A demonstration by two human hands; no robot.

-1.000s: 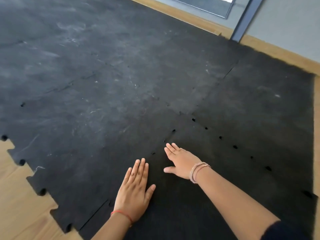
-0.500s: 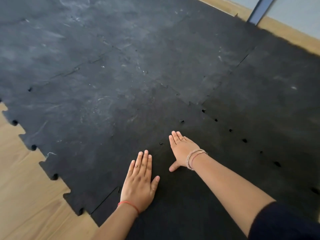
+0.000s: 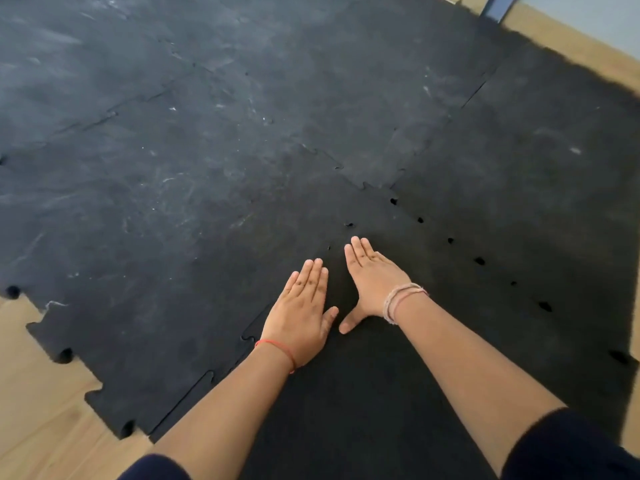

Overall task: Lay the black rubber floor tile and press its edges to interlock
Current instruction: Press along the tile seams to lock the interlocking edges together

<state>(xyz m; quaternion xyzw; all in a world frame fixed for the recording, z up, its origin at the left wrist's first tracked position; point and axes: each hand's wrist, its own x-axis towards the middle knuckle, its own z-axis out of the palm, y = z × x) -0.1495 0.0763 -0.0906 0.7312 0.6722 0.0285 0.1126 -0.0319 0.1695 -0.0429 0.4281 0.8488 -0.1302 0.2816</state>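
The black rubber floor tile (image 3: 408, 368) lies flat in the near centre, darker and cleaner than its neighbours. Its left edge meets a dusty laid tile (image 3: 149, 258) along a jigsaw seam (image 3: 242, 341). My left hand (image 3: 303, 315) rests palm down at that seam, fingers straight and together. My right hand (image 3: 369, 277) lies flat just beside it, thumb spread, fingers pointing toward the far corner. Both hands hold nothing. Small dark gaps (image 3: 479, 260) dot the tile's right seam.
Several dusty black tiles (image 3: 242, 98) cover the floor ahead. Bare wooden floor (image 3: 38, 410) shows at the lower left beside the toothed mat edge (image 3: 65, 355). A wooden strip and a grey wall (image 3: 588, 15) run along the far right, with a blue post (image 3: 498, 6).
Both hands have drawn closer together on the tile, the left moving forward and right toward the right hand. The view has shifted nearer and lower over the mat.
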